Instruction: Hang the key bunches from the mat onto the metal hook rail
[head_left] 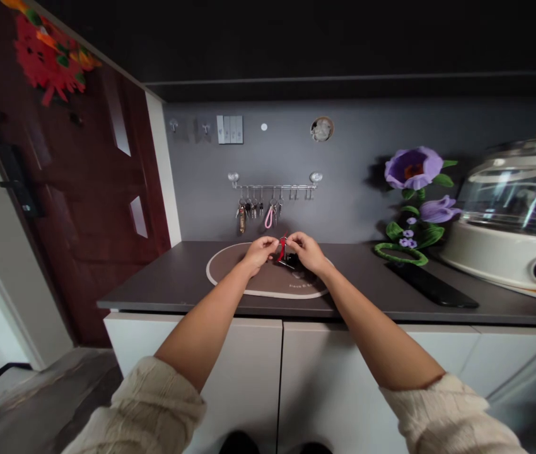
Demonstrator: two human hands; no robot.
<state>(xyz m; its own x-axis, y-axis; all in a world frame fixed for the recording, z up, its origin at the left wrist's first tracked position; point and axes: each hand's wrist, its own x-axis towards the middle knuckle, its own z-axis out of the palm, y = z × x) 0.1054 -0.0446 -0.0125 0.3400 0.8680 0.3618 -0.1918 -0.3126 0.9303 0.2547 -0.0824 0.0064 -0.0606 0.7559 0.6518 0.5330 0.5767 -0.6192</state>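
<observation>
Both my arms reach forward over a dark countertop [178,277]. My left hand [259,251] and my right hand [306,250] meet above an oval brown mat [230,277]. Their fingers are closed in a pinch on a small red piece, a strap or cord [281,248], joined to a dark object [291,259] with metal parts, perhaps a key set. The exact shape of that object is too small to make out.
A wall rail [275,186] with hooks holds several keys and a pink strap. Purple artificial flowers [412,189], a black flat device [431,285], and a white appliance [514,221] with a clear lid stand to the right. A dark red door [83,189] is at left.
</observation>
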